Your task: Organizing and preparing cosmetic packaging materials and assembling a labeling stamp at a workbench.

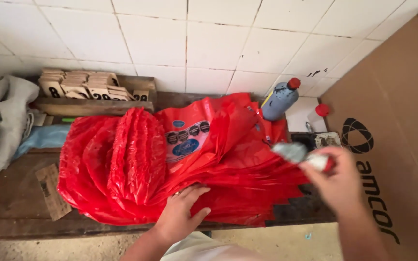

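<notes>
The left hand [182,212] lies flat, fingers spread, on the near edge of a fanned stack of red plastic bags [170,159] that covers the dark wooden bench [20,193]; it pins the stack and grips nothing. The right hand [337,181] is closed around a small grey-and-white object [298,152], blurred, perhaps a wad or dauber, held just over the stack's right end. The step in hand looks like working through the bags one at a time; the next move would call for the stack kept steady as the object meets the top bag. A grey bottle with a red cap [280,99] stands against the tiled wall [209,43], beside a leaning cardboard sheet [393,125]; wooden number tags [81,84] sit at the back left.
</notes>
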